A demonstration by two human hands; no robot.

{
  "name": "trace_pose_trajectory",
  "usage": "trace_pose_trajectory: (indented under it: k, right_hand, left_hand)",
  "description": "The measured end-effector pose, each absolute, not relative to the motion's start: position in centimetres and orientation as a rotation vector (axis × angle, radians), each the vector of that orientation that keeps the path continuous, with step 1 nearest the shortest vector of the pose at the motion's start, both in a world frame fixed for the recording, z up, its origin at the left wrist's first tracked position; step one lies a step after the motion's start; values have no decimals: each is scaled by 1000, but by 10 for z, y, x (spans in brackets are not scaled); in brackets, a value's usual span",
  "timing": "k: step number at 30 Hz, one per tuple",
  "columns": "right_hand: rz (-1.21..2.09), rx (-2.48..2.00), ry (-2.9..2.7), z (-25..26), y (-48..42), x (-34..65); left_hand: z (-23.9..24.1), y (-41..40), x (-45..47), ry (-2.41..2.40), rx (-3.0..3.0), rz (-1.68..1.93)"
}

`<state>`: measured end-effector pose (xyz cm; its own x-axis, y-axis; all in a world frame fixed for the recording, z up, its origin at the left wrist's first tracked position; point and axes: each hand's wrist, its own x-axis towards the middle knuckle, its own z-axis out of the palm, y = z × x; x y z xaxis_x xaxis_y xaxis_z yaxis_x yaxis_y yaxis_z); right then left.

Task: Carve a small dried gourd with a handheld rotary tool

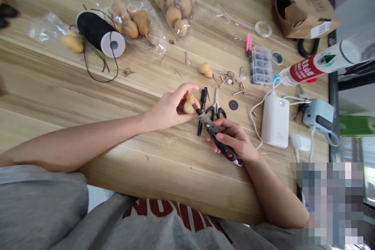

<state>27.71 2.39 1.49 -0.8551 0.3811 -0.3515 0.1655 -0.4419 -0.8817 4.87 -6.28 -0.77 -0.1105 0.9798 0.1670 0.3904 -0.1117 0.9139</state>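
Note:
My left hand (171,107) pinches a small tan gourd (190,103) just above the wooden table (58,86). My right hand (234,138) is wrapped round a grey and black rotary tool (215,134) with a red button. The tool's tip touches the gourd's right side. A white cord runs from the tool's rear towards a white power bank (275,121). Black-handled scissors (216,107) and a black pen (202,111) lie right behind my hands.
A loose gourd (206,69) lies farther back. Plastic bags of gourds (174,2) and a black thread spool (99,33) sit at the back left. A bit box (260,64), glue bottle (310,68), cardboard box (304,9) and light blue device (318,115) crowd the right.

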Motion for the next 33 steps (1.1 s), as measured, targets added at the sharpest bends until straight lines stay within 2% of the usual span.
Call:
trace_pose_trajectory:
  k: [33]
  right_hand:
    - [2461, -739, -1451, 13, 24, 276]
  left_hand:
    - [-8, -63, 49, 1579, 1587, 1210]
